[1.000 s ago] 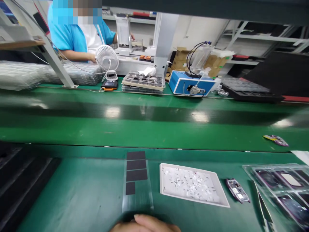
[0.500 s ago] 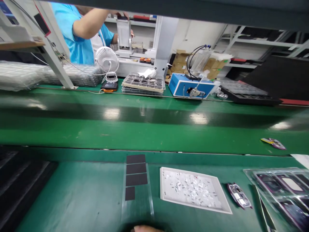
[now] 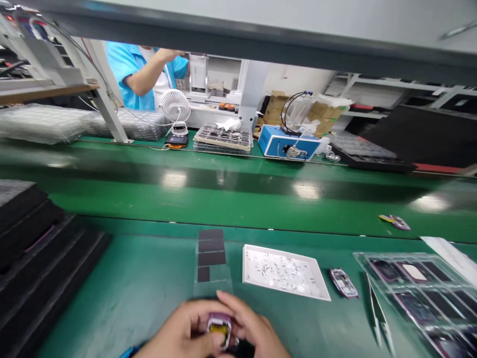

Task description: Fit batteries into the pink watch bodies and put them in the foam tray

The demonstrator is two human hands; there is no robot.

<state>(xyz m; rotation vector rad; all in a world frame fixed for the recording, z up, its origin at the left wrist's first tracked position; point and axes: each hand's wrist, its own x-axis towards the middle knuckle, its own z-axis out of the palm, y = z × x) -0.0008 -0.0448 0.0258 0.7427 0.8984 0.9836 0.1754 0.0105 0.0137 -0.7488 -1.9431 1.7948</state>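
A small purple-rimmed electronic device housing (image 3: pixel 219 325), with a yellow patch inside, is held between my two hands at the bottom centre. My left hand (image 3: pixel 182 330) wraps round its left side, the thumb pressed on the yellow patch. From the right, my right hand (image 3: pixel 257 325) closes round the other side, near a dark piece (image 3: pixel 244 348) whose kind I cannot make out. Just beyond my fingers lies a clear sheet (image 3: pixel 212 287) with black rectangular stickers (image 3: pixel 211 246). A white tray (image 3: pixel 324 293) of tiny clear pieces stands to its right.
Another purple-rimmed housing (image 3: pixel 343 283), metal tweezers (image 3: pixel 378 313) and a clear compartment tray (image 3: pixel 406 298) of parts lie at right. Black foam (image 3: pixel 48 278) is stacked at left. A green conveyor belt (image 3: pixel 223 199) crosses behind. Beyond it a person in blue (image 3: pixel 130 74) works.
My hands have come into view at the bottom with the housing; before, only a bit of one hand showed. The view has tilted down and shifted, so the foam shows more.
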